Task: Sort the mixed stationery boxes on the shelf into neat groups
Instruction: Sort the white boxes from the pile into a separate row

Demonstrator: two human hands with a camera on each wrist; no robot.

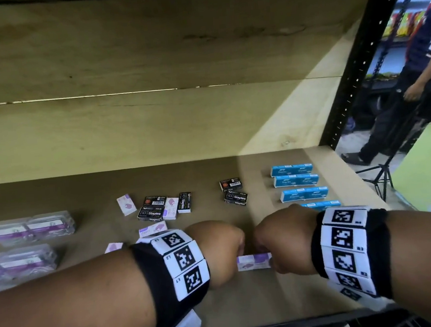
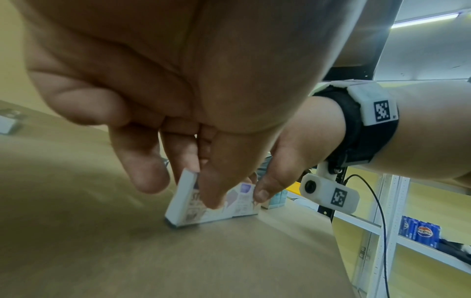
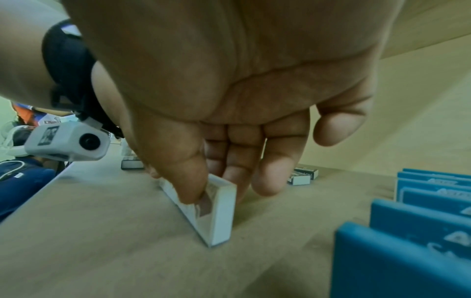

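Observation:
A small white-and-purple staples box (image 1: 254, 261) stands on its long edge at the front middle of the brown shelf board (image 1: 221, 306). My left hand (image 1: 240, 255) pinches its left end between thumb and fingers (image 2: 211, 193), seen close on the box (image 2: 182, 201) in the left wrist view. My right hand (image 1: 269, 260) pinches the right end of the box (image 3: 221, 213) with thumb in front and fingers (image 3: 267, 177) behind. Blue boxes (image 1: 299, 182) lie in rows at the right. Black Staples boxes (image 1: 235, 198) sit apart in the middle.
A mixed cluster of black and purple-white boxes (image 1: 161, 207) lies left of centre, with more loose purple ones (image 1: 152, 228) nearer me. Clear plastic packs (image 1: 32, 229) sit at far left. A black upright (image 1: 357, 72) bounds the shelf; a person (image 1: 422, 67) and tripod (image 1: 382, 174) stand beyond.

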